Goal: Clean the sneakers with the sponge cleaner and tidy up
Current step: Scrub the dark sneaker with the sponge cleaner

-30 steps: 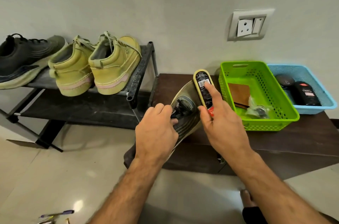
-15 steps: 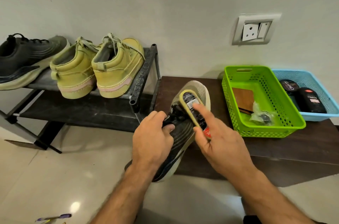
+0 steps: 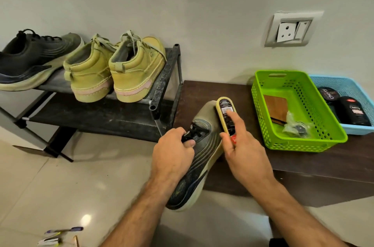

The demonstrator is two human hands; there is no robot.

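The dark grey knit sneaker with a pale sole (image 3: 199,157) lies toe-up across the edge of the dark brown wooden table (image 3: 315,162), its long axis running from the heel low at centre up and right to the toe. The left hand (image 3: 172,157) grips it at the black laces. The right hand (image 3: 242,151), the nearer to the toe, holds the oblong yellow-rimmed sponge cleaner (image 3: 226,118) against the toe's right flank, lying along the same axis. Its label is too blurred to read. In the blue plastic basket (image 3: 360,93), a black bottle (image 3: 353,113) seems to read "Cherry".
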